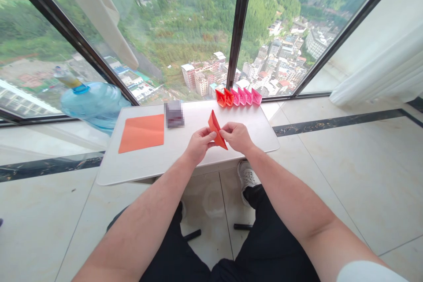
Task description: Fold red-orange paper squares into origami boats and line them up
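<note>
Both hands grip a folded piece of orange-red paper just above the front part of the white table. My left hand pinches its lower left side between thumb and fingers. From the right, my right hand pinches the paper near its middle edge. The paper is creased into a pointed, boat-like shape, tilted, with one tip up and the other down toward me. Part of it is hidden behind the fingertips. Beyond the hands, a row of folded paper boats stands at the table's back edge: orange-red ones and pink ones.
Orange paper sheets lie on the left of the white table. Near them sits a blurred-out dark object. A large blue water bottle stands left of the table. Tall windows rise behind, with a curtain at right.
</note>
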Action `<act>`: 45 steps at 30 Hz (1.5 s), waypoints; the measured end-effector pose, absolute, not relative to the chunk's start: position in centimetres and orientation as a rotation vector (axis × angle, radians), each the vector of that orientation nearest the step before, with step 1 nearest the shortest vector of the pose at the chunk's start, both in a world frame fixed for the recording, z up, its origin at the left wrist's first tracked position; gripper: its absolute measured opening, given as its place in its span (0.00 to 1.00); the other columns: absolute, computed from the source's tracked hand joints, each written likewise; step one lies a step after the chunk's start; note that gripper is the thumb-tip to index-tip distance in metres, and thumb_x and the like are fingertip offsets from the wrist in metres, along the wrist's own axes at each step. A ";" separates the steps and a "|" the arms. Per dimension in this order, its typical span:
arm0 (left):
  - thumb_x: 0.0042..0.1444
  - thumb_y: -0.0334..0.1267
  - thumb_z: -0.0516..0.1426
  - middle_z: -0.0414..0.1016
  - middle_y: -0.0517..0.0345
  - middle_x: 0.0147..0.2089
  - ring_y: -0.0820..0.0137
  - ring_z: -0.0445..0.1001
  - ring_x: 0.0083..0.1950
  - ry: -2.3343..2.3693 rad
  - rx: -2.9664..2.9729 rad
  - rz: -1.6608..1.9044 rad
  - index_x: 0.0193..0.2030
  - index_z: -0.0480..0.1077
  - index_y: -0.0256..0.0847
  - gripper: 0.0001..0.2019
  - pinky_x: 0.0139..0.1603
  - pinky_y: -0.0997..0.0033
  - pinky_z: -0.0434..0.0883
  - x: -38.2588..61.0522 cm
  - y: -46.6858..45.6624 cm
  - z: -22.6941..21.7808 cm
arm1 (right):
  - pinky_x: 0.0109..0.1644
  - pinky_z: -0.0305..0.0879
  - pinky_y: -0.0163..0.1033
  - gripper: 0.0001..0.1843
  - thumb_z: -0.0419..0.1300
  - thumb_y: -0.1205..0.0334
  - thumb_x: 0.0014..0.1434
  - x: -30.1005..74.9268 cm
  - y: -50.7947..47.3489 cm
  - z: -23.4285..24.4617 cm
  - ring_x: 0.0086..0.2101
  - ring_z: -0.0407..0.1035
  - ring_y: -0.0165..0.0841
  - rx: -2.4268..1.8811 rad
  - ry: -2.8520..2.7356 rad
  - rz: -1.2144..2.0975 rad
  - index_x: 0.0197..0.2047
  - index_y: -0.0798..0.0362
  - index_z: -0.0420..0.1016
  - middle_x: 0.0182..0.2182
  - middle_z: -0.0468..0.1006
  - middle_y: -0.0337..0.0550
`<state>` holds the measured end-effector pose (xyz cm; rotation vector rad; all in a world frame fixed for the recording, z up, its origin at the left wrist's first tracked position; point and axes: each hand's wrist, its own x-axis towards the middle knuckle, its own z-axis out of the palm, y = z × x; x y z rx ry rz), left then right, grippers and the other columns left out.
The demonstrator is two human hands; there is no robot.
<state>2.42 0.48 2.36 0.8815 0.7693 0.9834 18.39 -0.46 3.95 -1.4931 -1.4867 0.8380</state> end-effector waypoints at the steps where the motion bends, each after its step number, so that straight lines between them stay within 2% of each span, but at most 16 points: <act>1: 0.45 0.43 0.70 0.80 0.50 0.38 0.64 0.78 0.39 0.776 0.879 0.989 0.39 0.77 0.35 0.17 0.43 0.58 0.77 2.4 0.5 2.3 | 0.32 0.65 0.34 0.07 0.62 0.59 0.51 18.3 -0.5 3.9 0.27 0.70 0.30 -1.491 -1.489 0.844 0.27 0.53 0.77 0.23 0.78 0.38; 7: 0.42 0.41 0.72 0.79 0.53 0.37 0.66 0.78 0.38 0.805 0.834 1.048 0.37 0.75 0.35 0.18 0.42 0.59 0.77 2.5 0.5 1.9 | 0.33 0.68 0.34 0.05 0.63 0.61 0.51 17.8 -1.0 3.5 0.29 0.73 0.31 -1.412 -1.441 0.985 0.32 0.53 0.77 0.27 0.81 0.38; 10: 0.42 0.40 0.71 0.79 0.54 0.36 0.66 0.77 0.37 0.825 0.825 1.058 0.37 0.74 0.35 0.18 0.41 0.59 0.77 2.6 0.5 2.0 | 0.32 0.68 0.34 0.06 0.63 0.63 0.50 17.5 -1.2 3.6 0.28 0.73 0.30 -1.429 -1.427 0.931 0.33 0.53 0.77 0.26 0.80 0.37; 16: 0.41 0.37 0.70 0.77 0.57 0.33 0.69 0.76 0.34 0.869 0.793 1.091 0.34 0.73 0.36 0.15 0.39 0.64 0.75 2.7 0.5 2.1 | 0.37 0.71 0.35 0.12 0.62 0.66 0.49 17.2 -1.3 3.4 0.29 0.74 0.30 -1.426 -1.408 0.904 0.39 0.53 0.79 0.27 0.81 0.35; 20: 0.39 0.37 0.70 0.76 0.58 0.33 0.70 0.75 0.35 0.899 0.757 1.176 0.33 0.73 0.37 0.15 0.39 0.65 0.74 2.8 0.6 1.9 | 0.38 0.72 0.37 0.12 0.63 0.59 0.52 17.1 -1.5 3.3 0.33 0.76 0.32 -1.407 -1.328 1.013 0.40 0.53 0.79 0.32 0.83 0.40; 23: 0.40 0.36 0.70 0.76 0.59 0.34 0.70 0.75 0.36 0.918 0.745 1.224 0.35 0.73 0.37 0.15 0.40 0.65 0.74 2.9 0.7 1.9 | 0.37 0.70 0.37 0.12 0.66 0.55 0.51 16.9 -1.7 3.4 0.33 0.76 0.33 -1.495 -1.390 0.976 0.36 0.53 0.80 0.32 0.83 0.41; 27: 0.41 0.36 0.69 0.76 0.59 0.35 0.71 0.74 0.36 0.895 0.725 1.232 0.36 0.73 0.38 0.14 0.37 0.68 0.72 2.8 0.7 2.1 | 0.34 0.65 0.35 0.05 0.64 0.60 0.51 16.8 -1.9 3.5 0.28 0.73 0.30 -1.606 -1.481 0.862 0.28 0.52 0.79 0.25 0.80 0.37; 31: 0.43 0.38 0.69 0.75 0.59 0.33 0.72 0.72 0.35 0.853 0.712 1.231 0.35 0.74 0.38 0.13 0.36 0.70 0.71 2.4 1.0 2.5 | 0.32 0.62 0.34 0.07 0.64 0.59 0.51 16.7 -2.1 3.4 0.27 0.70 0.29 -1.635 -1.527 0.817 0.26 0.52 0.77 0.23 0.78 0.35; 38: 0.42 0.32 0.69 0.74 0.61 0.31 0.74 0.73 0.34 0.849 0.556 1.309 0.34 0.74 0.38 0.11 0.37 0.72 0.69 1.9 1.4 2.7 | 0.32 0.59 0.35 0.09 0.62 0.58 0.55 16.2 -2.4 3.8 0.26 0.67 0.29 -1.627 -1.605 0.731 0.26 0.52 0.75 0.22 0.76 0.35; 42: 0.41 0.31 0.69 0.75 0.61 0.30 0.74 0.73 0.32 0.839 0.558 1.341 0.33 0.74 0.38 0.11 0.37 0.72 0.69 2.0 1.4 2.6 | 0.33 0.60 0.35 0.08 0.63 0.60 0.55 15.9 -2.6 4.0 0.26 0.68 0.29 -1.603 -1.594 0.716 0.26 0.52 0.76 0.22 0.76 0.35; 45: 0.41 0.32 0.70 0.75 0.61 0.30 0.74 0.73 0.32 0.833 0.591 1.348 0.32 0.75 0.37 0.12 0.36 0.72 0.69 2.1 1.4 2.5 | 0.34 0.63 0.36 0.07 0.64 0.58 0.55 16.1 -2.8 3.9 0.27 0.70 0.30 -1.567 -1.535 0.777 0.28 0.52 0.78 0.24 0.78 0.36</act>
